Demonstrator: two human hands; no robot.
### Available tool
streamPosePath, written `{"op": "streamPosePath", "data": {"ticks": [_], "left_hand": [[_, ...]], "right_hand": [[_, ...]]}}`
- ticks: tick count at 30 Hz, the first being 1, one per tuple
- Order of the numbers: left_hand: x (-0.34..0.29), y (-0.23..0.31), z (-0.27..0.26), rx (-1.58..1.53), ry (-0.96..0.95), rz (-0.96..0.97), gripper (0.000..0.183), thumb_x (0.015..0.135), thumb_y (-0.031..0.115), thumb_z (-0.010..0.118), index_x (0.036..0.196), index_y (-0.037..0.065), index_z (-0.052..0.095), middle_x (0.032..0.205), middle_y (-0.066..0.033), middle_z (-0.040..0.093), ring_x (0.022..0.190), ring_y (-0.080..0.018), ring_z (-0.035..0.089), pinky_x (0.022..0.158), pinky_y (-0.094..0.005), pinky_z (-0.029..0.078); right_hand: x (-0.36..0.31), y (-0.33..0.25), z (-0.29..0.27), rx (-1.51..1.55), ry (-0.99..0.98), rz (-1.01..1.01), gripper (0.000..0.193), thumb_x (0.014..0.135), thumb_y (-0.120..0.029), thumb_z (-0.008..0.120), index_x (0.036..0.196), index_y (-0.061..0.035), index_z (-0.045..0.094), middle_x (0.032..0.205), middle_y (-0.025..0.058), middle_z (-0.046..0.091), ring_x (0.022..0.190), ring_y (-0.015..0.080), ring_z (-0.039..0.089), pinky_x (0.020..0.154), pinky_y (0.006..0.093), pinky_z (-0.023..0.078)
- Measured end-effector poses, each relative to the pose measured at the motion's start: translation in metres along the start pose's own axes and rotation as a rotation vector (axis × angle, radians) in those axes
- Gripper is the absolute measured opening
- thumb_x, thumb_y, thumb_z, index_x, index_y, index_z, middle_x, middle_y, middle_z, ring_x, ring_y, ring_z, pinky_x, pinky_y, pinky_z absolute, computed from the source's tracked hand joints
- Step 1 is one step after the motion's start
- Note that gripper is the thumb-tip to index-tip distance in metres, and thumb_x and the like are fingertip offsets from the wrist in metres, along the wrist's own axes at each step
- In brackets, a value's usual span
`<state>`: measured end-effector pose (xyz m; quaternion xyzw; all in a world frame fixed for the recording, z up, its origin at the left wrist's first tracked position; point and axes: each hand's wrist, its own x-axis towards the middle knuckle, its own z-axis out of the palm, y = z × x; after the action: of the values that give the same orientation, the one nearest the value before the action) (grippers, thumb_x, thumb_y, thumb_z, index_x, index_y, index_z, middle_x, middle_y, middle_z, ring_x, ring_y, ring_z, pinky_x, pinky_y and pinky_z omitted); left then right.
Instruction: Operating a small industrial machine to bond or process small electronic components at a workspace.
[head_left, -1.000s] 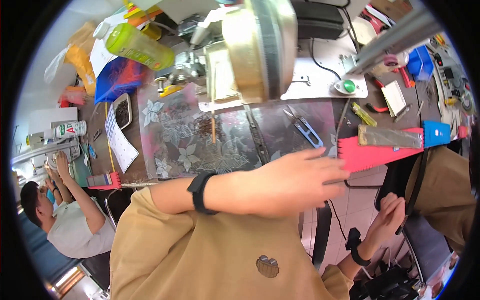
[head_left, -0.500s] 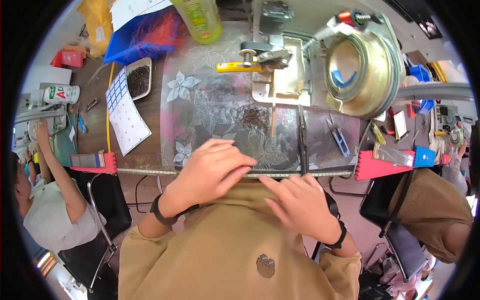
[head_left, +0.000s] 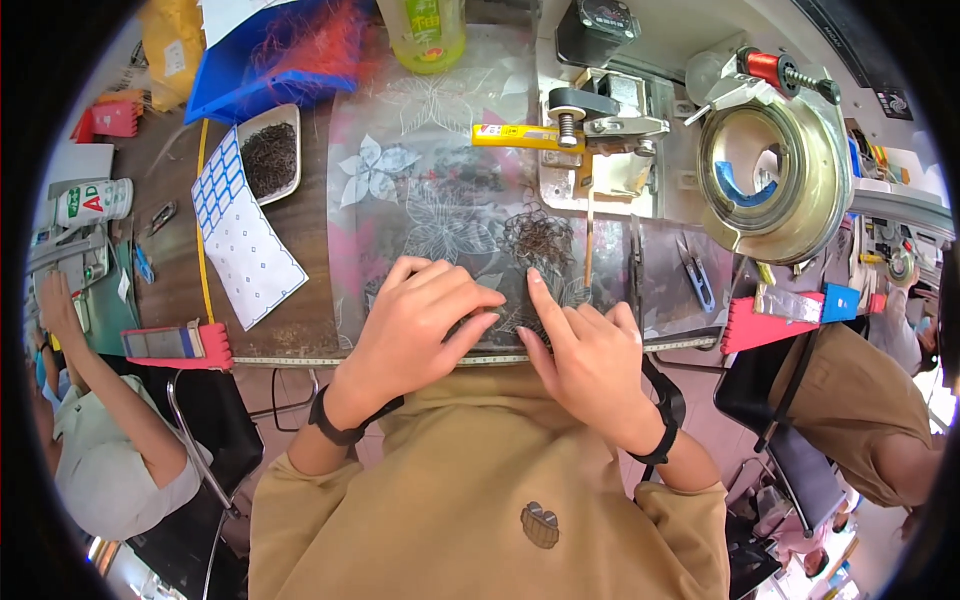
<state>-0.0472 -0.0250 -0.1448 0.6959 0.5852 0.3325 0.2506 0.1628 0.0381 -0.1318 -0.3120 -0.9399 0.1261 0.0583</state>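
Note:
My right hand (head_left: 592, 360) reaches over the table's near edge, index finger stretched out to a loose tangle of thin, dark, curly strands (head_left: 538, 240). Its fingertip is at the tangle's near side, the thumb held apart. To its left is my left hand (head_left: 425, 318), fingers curled, thumb and index tips brought close together. Anything between those tips is too small to make out. The tangle lies on a clear flower-patterned mat (head_left: 350, 255). A thin wooden stick (head_left: 588, 240) lies right of it, then a dark slender tool (head_left: 635, 255) and blue-handled thread snips (head_left: 696, 278).
Behind stand a yellow utility knife (head_left: 515, 135), a metal clamp (head_left: 620, 130) and a brass ring-shaped machine (head_left: 720, 200). At left are a white tray (head_left: 297, 165) of dark strands, a patterned card (head_left: 262, 260) and a blue bin (head_left: 225, 90). Co-workers sit on both sides.
My right hand has moved forward from the table edge and extended its index finger to the tangle. My left hand stays curled at nearly the same place. The view has shifted slightly.

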Motion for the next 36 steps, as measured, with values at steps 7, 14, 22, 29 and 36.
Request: {"op": "streamPosePath", "data": {"ticks": [7,14,22,29,36], "left_hand": [[-0.002,-0.002,-0.004,-0.04,0.06,-0.037,0.011,0.083,0.008,0.07,0.094,0.007,0.067,0.08,-0.0049,0.062,0.079,-0.0235,0.06,0.076,-0.0368,0.043],[-0.011,0.006,-0.004,-0.004,0.127,-0.135,0.011,0.082,0.009,0.071,0.092,0.008,0.067,0.083,-0.0038,0.065,0.081,-0.0237,0.061,0.075,-0.0364,0.042],[-0.007,0.014,0.01,0.081,0.175,-0.193,0.012,0.08,0.01,0.073,0.091,0.009,0.067,0.081,-0.001,0.061,0.081,-0.0218,0.058,0.075,-0.035,0.039],[-0.001,0.013,0.024,0.223,0.201,-0.282,0.013,0.079,0.012,0.074,0.089,0.01,0.066,0.085,-0.0006,0.058,0.085,-0.0215,0.054,0.074,-0.0357,0.036],[0.002,0.014,0.027,0.251,0.211,-0.215,0.01,0.08,0.01,0.072,0.087,0.009,0.065,0.084,-0.0009,0.058,0.084,-0.0222,0.054,0.074,-0.0363,0.036]], "right_hand": [[0.001,-0.011,0.008,-0.067,0.041,0.009,0.059,0.082,-0.026,0.074,0.134,-0.0043,0.059,0.062,-0.0019,0.045,0.057,0.0145,0.046,0.06,0.0335,0.03],[-0.001,-0.022,0.014,0.025,0.043,-0.01,0.06,0.08,-0.026,0.075,0.133,-0.0018,0.059,0.063,-0.0014,0.045,0.058,0.0149,0.046,0.06,0.0343,0.029],[0.006,-0.015,0.013,0.069,0.094,-0.055,0.059,0.08,-0.024,0.075,0.134,-0.0047,0.059,0.064,-0.0016,0.044,0.062,0.0152,0.046,0.061,0.0343,0.029],[0.005,-0.001,0.015,0.018,0.111,-0.049,0.053,0.082,-0.021,0.073,0.133,-0.012,0.061,0.063,-0.0024,0.041,0.058,0.0151,0.046,0.057,0.0334,0.03],[0.004,0.001,0.018,0.006,0.114,-0.068,0.054,0.081,-0.022,0.074,0.133,-0.0124,0.062,0.063,-0.0018,0.041,0.058,0.0151,0.046,0.056,0.0329,0.031]]}}
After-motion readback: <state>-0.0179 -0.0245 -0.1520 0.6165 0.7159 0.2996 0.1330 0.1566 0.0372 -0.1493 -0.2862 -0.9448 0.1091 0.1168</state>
